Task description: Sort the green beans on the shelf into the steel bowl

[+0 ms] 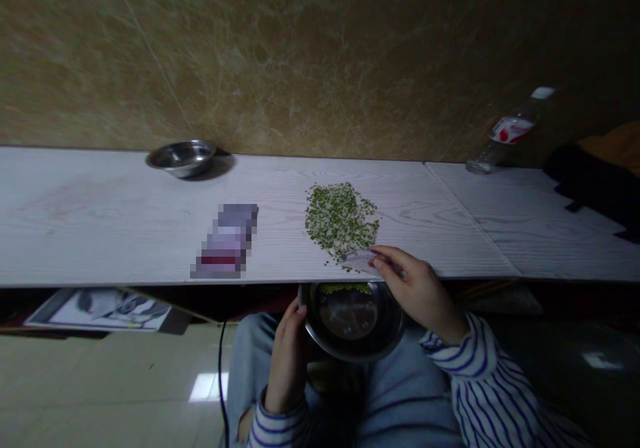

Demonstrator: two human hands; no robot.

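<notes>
Head view: the right hand (pixel 417 291) had its grip pinched on a pale piece (pixel 357 260), at the near side of green grains (pixel 343 216) spread across the bench (pixel 280 181). The left hand (pixel 289 355) had its grip clamped on the left rim of a bowl (pixel 350 349), grains inside.

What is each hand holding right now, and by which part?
The left hand holds a metal bowl by the left side of its rim. The right hand pinches a thin pale sheet by its right end.
</notes>
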